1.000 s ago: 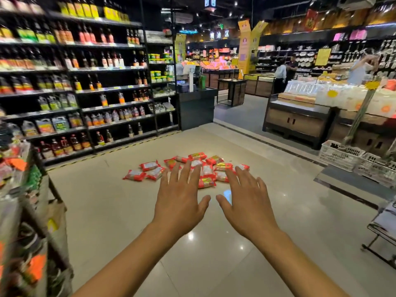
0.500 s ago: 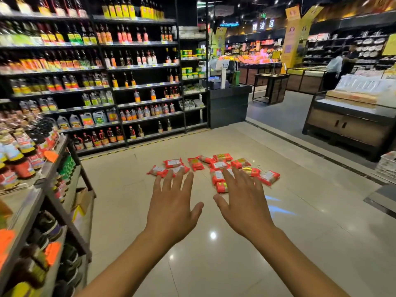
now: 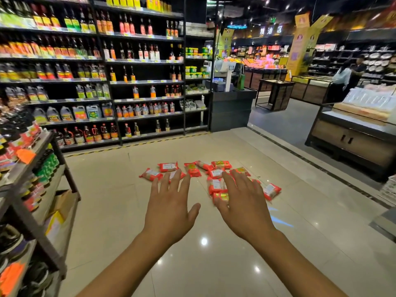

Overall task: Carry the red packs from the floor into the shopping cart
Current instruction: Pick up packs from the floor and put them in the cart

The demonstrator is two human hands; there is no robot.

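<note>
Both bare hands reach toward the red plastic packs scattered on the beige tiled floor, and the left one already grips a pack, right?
No. The head view shows the left hand open, fingers spread, gripping nothing. The rest is right.

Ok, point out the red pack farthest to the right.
The red pack just right of the right hand, at the group's right edge; all the others lie left of it.

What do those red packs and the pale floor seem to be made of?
Red flat packs: probably thin plastic film, glossy, with crimped-looking ends and white labels. Pale beige floor: likely polished tile, since it mirrors the ceiling lights and shows joint lines.
</note>
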